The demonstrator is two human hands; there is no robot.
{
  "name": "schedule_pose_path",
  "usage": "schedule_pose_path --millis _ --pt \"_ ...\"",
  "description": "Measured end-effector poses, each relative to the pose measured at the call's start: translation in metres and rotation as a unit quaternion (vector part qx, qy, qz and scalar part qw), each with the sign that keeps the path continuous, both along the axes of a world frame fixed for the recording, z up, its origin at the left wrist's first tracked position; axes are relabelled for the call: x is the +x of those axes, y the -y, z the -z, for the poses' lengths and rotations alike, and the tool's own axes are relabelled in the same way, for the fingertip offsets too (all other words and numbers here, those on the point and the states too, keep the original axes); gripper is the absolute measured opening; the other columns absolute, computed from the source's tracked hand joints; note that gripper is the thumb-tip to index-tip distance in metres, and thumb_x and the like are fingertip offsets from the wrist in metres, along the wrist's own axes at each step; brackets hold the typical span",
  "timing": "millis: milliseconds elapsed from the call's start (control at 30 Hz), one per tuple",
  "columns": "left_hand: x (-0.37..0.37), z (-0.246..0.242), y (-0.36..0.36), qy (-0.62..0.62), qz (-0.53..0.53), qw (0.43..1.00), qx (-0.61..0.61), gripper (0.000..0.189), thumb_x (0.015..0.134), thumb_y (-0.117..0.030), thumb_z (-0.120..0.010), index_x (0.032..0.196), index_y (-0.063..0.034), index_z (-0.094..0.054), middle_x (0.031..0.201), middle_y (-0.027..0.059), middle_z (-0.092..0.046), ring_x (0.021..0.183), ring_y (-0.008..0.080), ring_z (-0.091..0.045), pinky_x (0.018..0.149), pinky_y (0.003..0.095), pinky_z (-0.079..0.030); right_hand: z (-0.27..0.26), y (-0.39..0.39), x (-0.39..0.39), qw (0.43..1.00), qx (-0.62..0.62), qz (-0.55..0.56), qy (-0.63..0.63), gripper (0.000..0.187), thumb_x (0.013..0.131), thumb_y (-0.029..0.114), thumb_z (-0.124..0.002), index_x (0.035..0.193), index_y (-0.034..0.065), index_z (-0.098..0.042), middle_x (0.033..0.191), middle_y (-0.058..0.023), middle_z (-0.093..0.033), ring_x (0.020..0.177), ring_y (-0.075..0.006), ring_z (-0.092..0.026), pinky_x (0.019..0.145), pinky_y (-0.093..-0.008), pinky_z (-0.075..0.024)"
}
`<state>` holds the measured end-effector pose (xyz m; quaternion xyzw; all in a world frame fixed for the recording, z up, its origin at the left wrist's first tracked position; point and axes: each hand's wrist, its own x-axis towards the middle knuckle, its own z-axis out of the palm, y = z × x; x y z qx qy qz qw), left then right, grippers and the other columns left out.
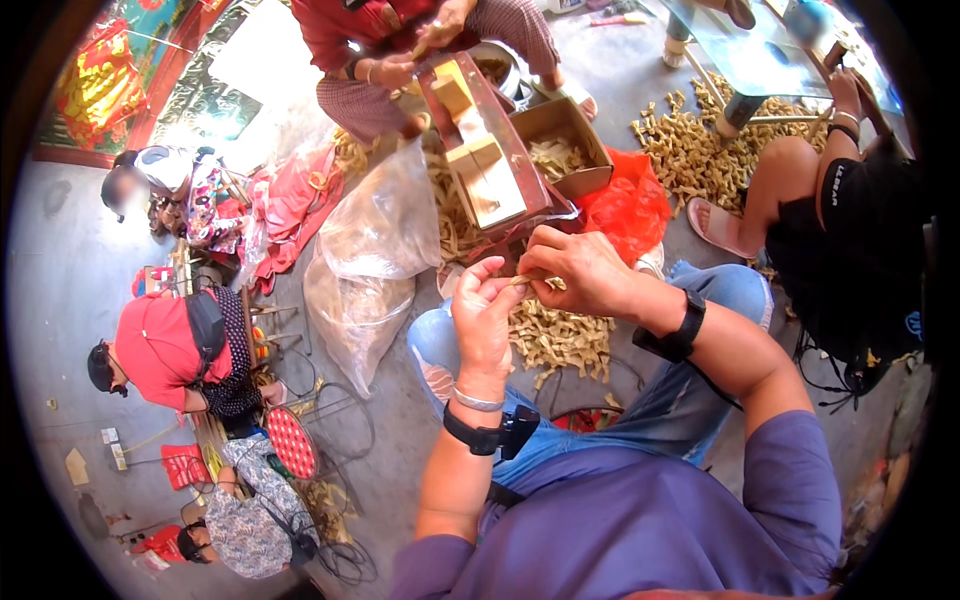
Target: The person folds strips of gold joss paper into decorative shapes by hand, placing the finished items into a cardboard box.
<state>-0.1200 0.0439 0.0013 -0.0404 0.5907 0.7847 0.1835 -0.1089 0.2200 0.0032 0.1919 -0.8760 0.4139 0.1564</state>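
Between my two hands is a small yellowish strip [520, 280], pinched at the fingertips. My left hand [480, 319] grips one end with thumb and forefinger, its other fingers loosely curled. From the right, my right hand [585, 274] holds the other end, and its fingers hide much of the strip. A bit of yellowish material [556, 283] shows under the right fingers. Below both hands, on the floor between my knees, lies a pile of knotted yellowish strips [566, 341].
Ahead stands a reddish wooden bench [491, 176], with a cardboard box [589, 161] of strips and a red plastic bag [626, 199] beside it. A clear plastic sack [367, 262] lies left. More knotted pieces [690, 142] cover the floor at right. Several people sit around, one facing me across the bench.
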Motion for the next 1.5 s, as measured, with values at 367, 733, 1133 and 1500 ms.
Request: schedule_pose_path --millis 367,733,1133,1500 --pt "-0.007 -0.005 0.003 0.136 0.062 0.967 0.208 0.037 0.078 0.013 -0.054 0.111 -0.0042 -0.050 0.095 0.0085 -0.062 0.086 0.0158 -0.062 0.076 0.0264 -0.052 -0.013 0.002 0.002 0.999 -0.020 -0.021 0.022 0.014 0.071 0.011 -0.067 0.084 0.0099 -0.061 0.082 -0.0051 -0.056 0.064 -0.0276 -0.060 0.050 -0.0376 -0.0468" --pt "-0.002 0.008 -0.012 -0.270 -0.052 0.929 -0.249 0.017 0.087 -0.001 -0.066 0.101 0.0013 -0.058 0.084 0.0016 -0.061 0.071 0.0059 -0.056 0.062 0.0190 -0.045 0.006 0.001 -0.009 0.828 -0.445 -0.084 0.330 0.011 0.093 0.019 -0.062 0.094 0.0075 -0.063 0.069 0.0075 -0.053 0.059 -0.0012 -0.047 0.050 -0.0179 -0.0348" --pt "-0.006 -0.039 0.001 -0.032 0.097 0.975 -0.195 0.021 0.081 -0.011 -0.076 0.093 -0.0007 -0.062 0.078 0.0012 -0.066 0.064 0.0048 -0.058 0.051 0.0202 -0.048 0.008 -0.007 -0.007 0.782 -0.465 -0.190 0.370 0.025 0.096 0.010 -0.055 0.117 -0.0001 -0.064 0.106 -0.0044 -0.064 0.101 -0.0093 -0.056 0.088 -0.0270 -0.0458" --pt "-0.008 -0.039 0.002 -0.352 0.097 0.869 -0.334 0.019 0.085 -0.015 -0.072 0.080 -0.0015 -0.060 0.068 0.0009 -0.059 0.055 0.0065 -0.053 0.051 0.0200 -0.044 0.005 -0.008 -0.009 0.845 -0.415 -0.159 0.298 0.021 0.090 0.011 -0.065 0.107 -0.0005 -0.068 0.099 -0.0044 -0.069 0.094 -0.0088 -0.060 0.082 -0.0259 -0.0496"
